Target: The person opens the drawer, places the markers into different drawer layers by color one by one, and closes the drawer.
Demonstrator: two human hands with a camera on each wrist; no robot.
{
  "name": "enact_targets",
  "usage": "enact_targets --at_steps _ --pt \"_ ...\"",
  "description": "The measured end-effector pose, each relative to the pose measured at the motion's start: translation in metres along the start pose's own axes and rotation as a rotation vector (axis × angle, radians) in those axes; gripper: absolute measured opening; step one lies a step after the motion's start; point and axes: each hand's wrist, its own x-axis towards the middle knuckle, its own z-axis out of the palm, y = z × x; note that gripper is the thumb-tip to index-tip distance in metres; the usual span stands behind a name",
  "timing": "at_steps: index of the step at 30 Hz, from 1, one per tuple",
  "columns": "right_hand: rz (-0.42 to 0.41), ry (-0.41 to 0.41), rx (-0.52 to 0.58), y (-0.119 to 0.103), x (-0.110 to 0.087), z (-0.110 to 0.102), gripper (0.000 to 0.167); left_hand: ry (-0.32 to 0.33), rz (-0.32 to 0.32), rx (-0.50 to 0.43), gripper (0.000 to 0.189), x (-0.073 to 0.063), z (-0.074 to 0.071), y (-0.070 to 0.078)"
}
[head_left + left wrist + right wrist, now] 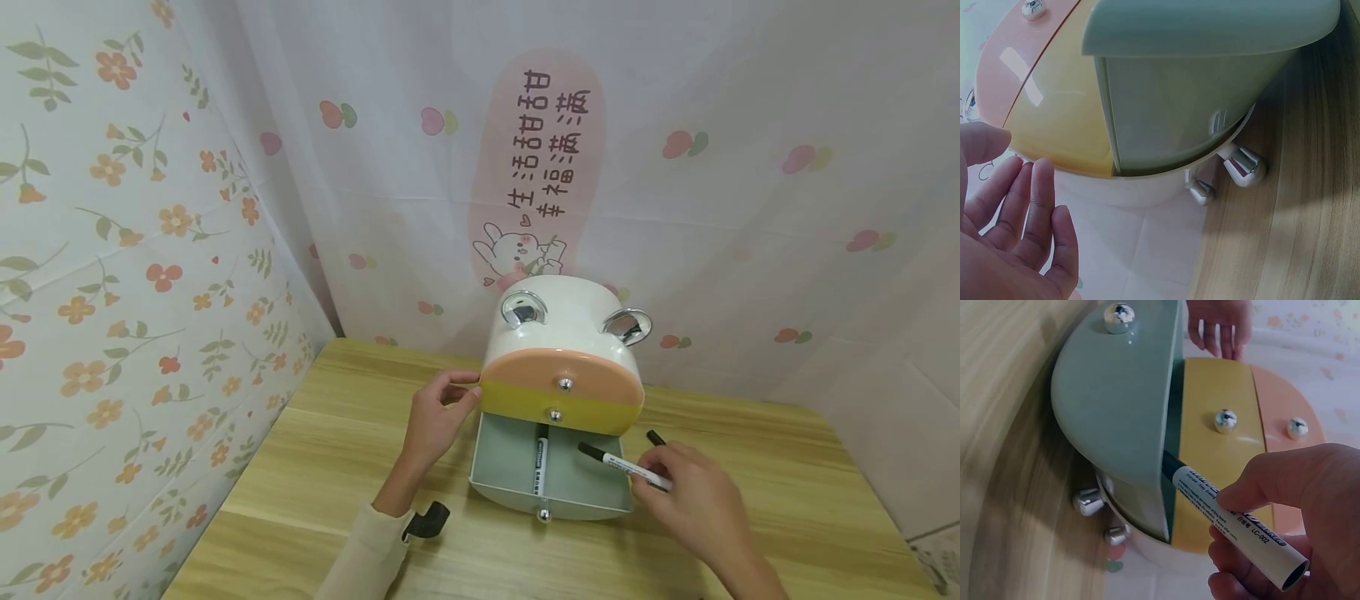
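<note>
A small rounded cabinet (566, 312) with a white shell has an orange drawer (525, 367), a yellow drawer (517, 402) and a pulled-out grey-green drawer (592, 506). One whiteboard marker (540, 467) with a black cap lies inside the green drawer. My right hand (693, 496) pinches another whiteboard marker (1235, 526) between thumb and fingers, its black cap pointing into that drawer. At the cabinet's left side, my left hand (441, 417) has its loosely bent fingers right by the shell and yellow drawer, holding nothing.
The wooden table (322, 467) carries the cabinet, which stands near a printed curtain (405, 208). Just beyond my right hand shows a black tip (655, 437), mostly hidden. A black curved piece (429, 521) sits by the left sleeve (367, 550). Round silver feet (1246, 167) jut from the cabinet.
</note>
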Motion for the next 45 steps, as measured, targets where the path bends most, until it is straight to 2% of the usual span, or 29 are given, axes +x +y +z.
enact_targets --at_steps 3,12,36,45 --pt "-0.007 -0.016 -0.01 0.0 0.002 0.004 0.016 -0.002 0.0 -0.01 0.019 0.0 0.0 0.0" --pt "-0.065 0.018 -0.062 -0.002 0.004 0.015 0.019 -0.009 0.004 -0.027 0.02 0.001 0.0 -0.001" --pt "-0.166 0.078 -0.113 -0.017 0.01 0.04 0.025 -0.006 0.001 -0.028 0.017 0.001 0.0 -0.002" --pt "-0.168 0.094 -0.113 -0.023 0.012 0.047 0.026 -0.005 -0.003 -0.022 0.018 0.001 0.0 -0.002"
